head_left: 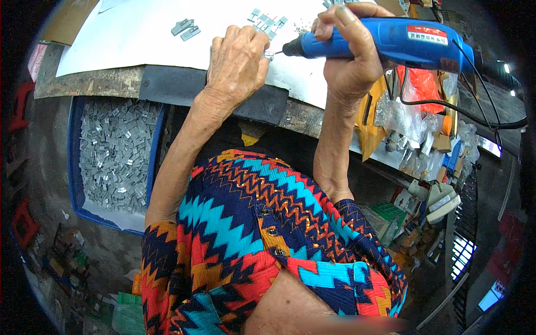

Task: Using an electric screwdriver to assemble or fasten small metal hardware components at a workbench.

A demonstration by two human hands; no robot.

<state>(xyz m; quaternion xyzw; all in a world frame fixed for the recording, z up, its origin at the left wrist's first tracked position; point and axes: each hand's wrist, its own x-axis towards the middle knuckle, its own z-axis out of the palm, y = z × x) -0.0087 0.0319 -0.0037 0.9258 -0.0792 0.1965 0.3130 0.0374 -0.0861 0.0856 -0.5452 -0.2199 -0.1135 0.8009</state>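
Grips driver (391, 51) in right hand (354, 61); curls left hand (237, 62) beside grey parts (276, 24) near worktop's (106, 82) front edge; cannot tell if gripping.

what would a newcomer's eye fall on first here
Probably the bright blue power screwdriver in the person's right grip, at the upper right. Next, perhaps, the blue bin full of small grey parts, at the left. The multicoloured zigzag top fills much of the lower middle.
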